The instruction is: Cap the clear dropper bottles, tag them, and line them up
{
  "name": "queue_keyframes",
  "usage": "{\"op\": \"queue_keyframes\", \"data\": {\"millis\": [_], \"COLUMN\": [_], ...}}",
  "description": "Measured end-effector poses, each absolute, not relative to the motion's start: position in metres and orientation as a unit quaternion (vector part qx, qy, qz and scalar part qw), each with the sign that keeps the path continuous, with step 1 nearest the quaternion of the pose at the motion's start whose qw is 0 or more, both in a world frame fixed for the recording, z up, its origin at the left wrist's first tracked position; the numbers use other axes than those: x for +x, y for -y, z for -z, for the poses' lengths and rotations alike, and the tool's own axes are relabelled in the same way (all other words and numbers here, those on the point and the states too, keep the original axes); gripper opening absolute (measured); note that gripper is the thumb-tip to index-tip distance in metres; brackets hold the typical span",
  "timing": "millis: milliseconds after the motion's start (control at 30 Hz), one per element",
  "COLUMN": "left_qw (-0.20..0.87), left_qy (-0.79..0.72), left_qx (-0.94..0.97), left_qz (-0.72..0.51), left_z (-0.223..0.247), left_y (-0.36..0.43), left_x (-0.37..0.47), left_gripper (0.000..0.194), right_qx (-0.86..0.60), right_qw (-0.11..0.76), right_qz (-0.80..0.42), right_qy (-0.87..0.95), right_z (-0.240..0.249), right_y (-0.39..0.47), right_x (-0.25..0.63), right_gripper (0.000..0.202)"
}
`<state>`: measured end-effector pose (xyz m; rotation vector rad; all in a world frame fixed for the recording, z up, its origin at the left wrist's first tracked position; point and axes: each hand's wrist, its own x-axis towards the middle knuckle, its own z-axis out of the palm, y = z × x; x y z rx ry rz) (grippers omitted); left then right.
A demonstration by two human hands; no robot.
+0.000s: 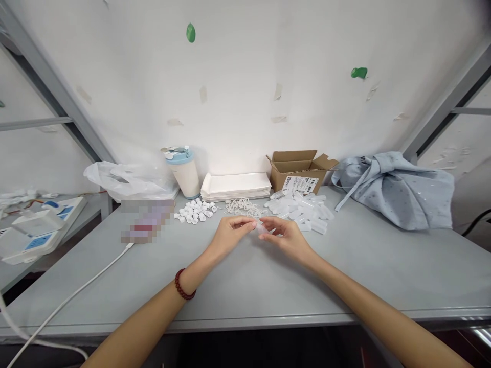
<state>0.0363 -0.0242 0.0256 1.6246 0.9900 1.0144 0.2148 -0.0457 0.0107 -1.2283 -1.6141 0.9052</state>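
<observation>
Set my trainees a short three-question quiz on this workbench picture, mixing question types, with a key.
1. Multiple choice: what lies between the white caps and the translucent tubes?
A) a plastic carrier bag
B) a tangle of pale cord
C) a knotted cloth bundle

2. True or false: the blue-lidded cup stands left of the open cardboard box.

3. Short answer: which hand's wrist wears the beaded bracelet?

Key: 1: B. 2: True. 3: The left hand.

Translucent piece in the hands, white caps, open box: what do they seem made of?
Piece: probably plastic, cloudy but letting light through. Caps: likely moulded plastic, given their smooth opaque white. Box: matte brown cardboard, judging by its creased flaps.
</observation>
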Motion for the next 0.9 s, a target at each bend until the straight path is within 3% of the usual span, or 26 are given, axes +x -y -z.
{"op": "queue_keyframes", "data": {"millis": [167, 433, 633, 900], "left_qw": [0.525, 0.49, 0.435, 0.273], "left_qy": [-0.379, -0.353, -0.366, -0.333], "left_qx": [0.633, 0.652, 0.676, 0.775], "left_qz": [-0.425, -0.458, -0.469, -0.462], "left_z": [-0.025, -0.022, -0.018, -0.017], "left_y": [0.022, 0.026, 0.027, 0.027], "left_x": [0.034, 0.037, 0.039, 0.038], "left_gripper": [0.013, 0.012, 0.014, 0.015], "right_qx": [-0.483, -0.477, -0.467, -0.476], "right_qw": [0.448, 0.479, 0.481, 0.478], "right_qz": [-0.339, -0.315, -0.287, -0.365], "right_qy": [0.672, 0.666, 0.684, 0.641], "right_z": [-0.01, -0.008, -0.004, 0.0], "right_y": [0.046, 0.047, 0.048, 0.048], "right_x": [0.215, 0.216, 0.213, 0.211], "right_gripper": [0.034, 0.027, 0.024, 0.044]}}
